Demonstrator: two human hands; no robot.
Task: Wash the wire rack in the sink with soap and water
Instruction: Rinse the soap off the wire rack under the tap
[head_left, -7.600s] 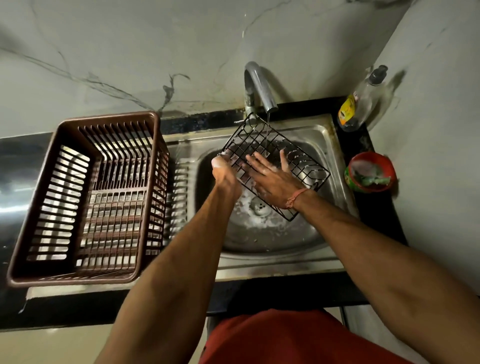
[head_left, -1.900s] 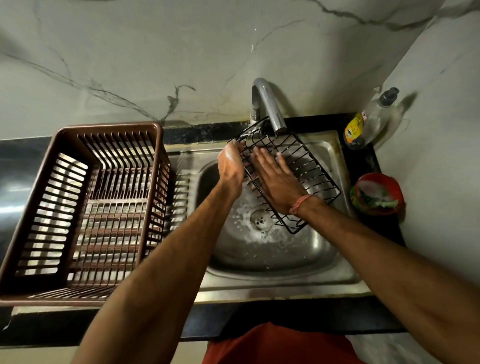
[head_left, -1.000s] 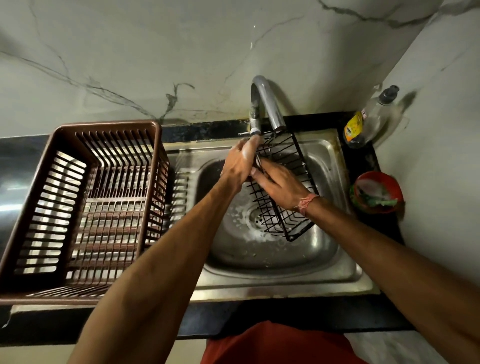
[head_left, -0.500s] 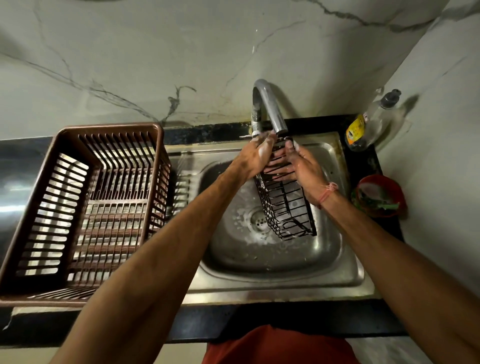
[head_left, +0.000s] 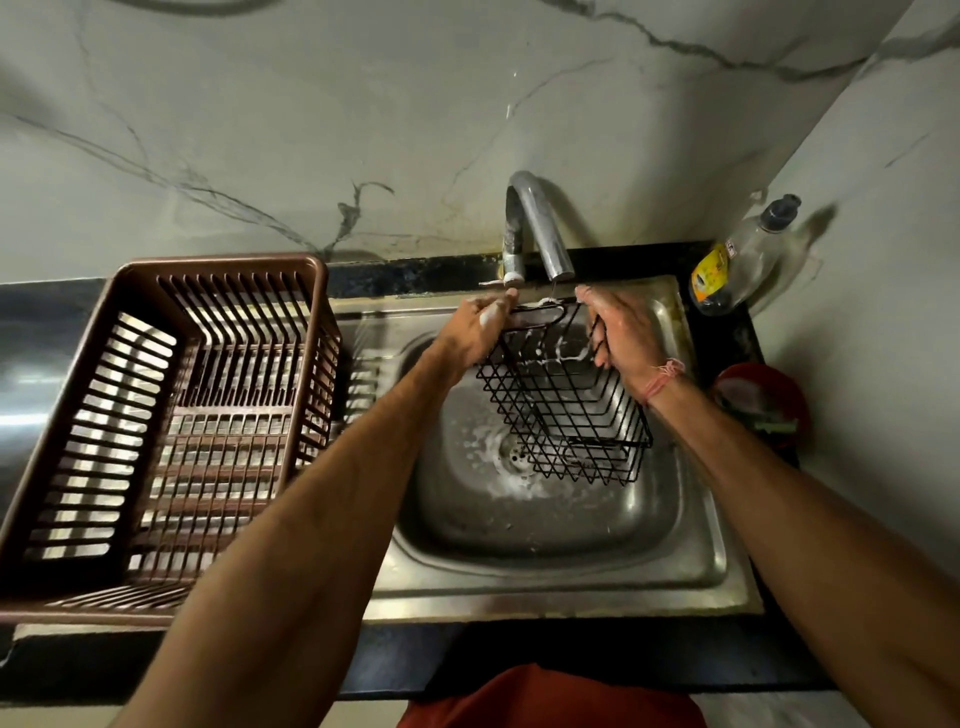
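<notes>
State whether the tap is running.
Running, barely: a thin stream drops from the faucet spout onto the wire rack rim, above the sink.

The wire rack (head_left: 563, 410) is black, a crisscross grid on one face and parallel bars on the other, flecked with white foam. The sink (head_left: 701, 566) and tap (head_left: 540, 228) are dull silver steel, with white suds ringing the drain (head_left: 515, 456). The slatted dish basket (head_left: 67, 395) is brown. The tabletop (head_left: 415, 273) is black. The wall (head_left: 311, 119) is pale grey-white marble with dark veins. The clear soap bottle (head_left: 748, 260) carries a yellow label and a dark cap. The bowl (head_left: 763, 400) is red. A pinkish-red thread (head_left: 662, 376) circles the right wrist.
</notes>
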